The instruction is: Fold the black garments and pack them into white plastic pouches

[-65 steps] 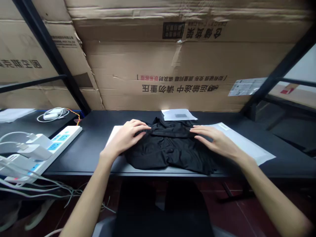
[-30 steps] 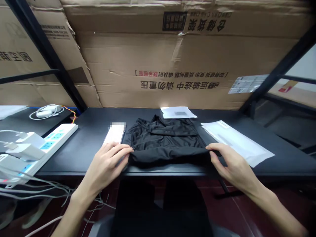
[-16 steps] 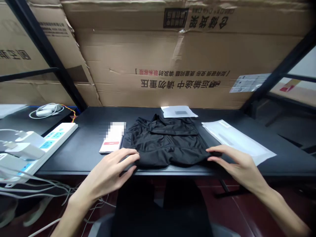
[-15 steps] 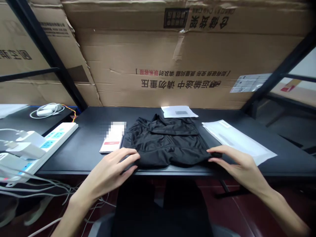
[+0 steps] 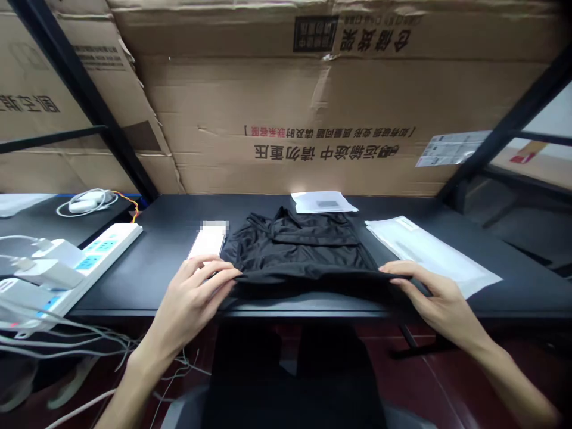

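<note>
**Both hands grip near hem of black garment on desk**

Black garment lies flat in the middle of the black desk, collar bunched at far end, near edge at the desk's near lip. Thin, slightly glossy synthetic cloth, soft wrinkles across it, near hem gathered in a thick fold. Left hand at near left corner of the cloth, right hand at near right corner, well apart. Fingers of both hands are partly closed and curved, gripping the hem fold; exact thumb position hard to tell. Left hand also lies over the near end of a phone, white screen, far end blurred, just beside the garment's left edge; contact with it can't be told.

Right of garment, a translucent plastic mailer lies at an angle, near the right fingertips. Sheet of white paper at far edge of desk, just beyond the collar. Left of desk, white power strip with blue sockets and chunky white chargers, grey cables hanging off. Creased cardboard boxes stand behind, black metal rack post at far left.
</note>
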